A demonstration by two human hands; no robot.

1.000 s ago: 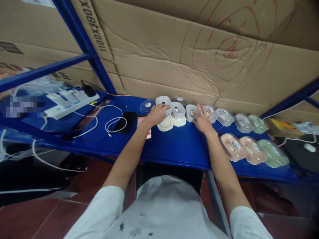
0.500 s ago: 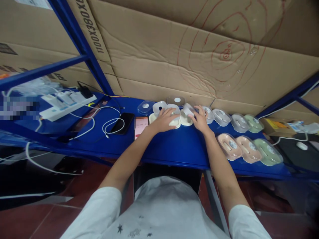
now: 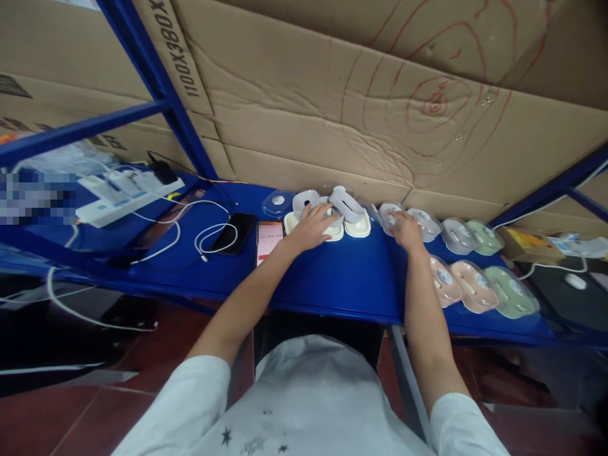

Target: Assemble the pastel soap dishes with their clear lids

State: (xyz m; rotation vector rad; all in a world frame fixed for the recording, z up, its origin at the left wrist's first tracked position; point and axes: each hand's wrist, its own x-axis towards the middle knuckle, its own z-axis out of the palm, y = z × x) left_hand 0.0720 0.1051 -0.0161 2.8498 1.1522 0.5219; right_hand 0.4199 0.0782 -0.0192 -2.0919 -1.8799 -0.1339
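Left hand [image 3: 311,229]: your fingers spread over a cream base [image 3: 337,234], seemingly steadying it.
Right hand [image 3: 407,231]: your fingers bend over a lidded grey case [image 3: 386,219]; whether they pinch is unclear.
Grey shell [image 3: 342,211]: tilts on another cream base [image 3: 363,227] between your hands, perhaps for easy reach.
Worktop [image 3: 342,278]: carries them all.

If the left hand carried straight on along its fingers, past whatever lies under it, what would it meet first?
Probably the tilted pale grey slotted piece over the cream base, just beyond the left hand's fingertips. The gap and their relative heights are unclear.
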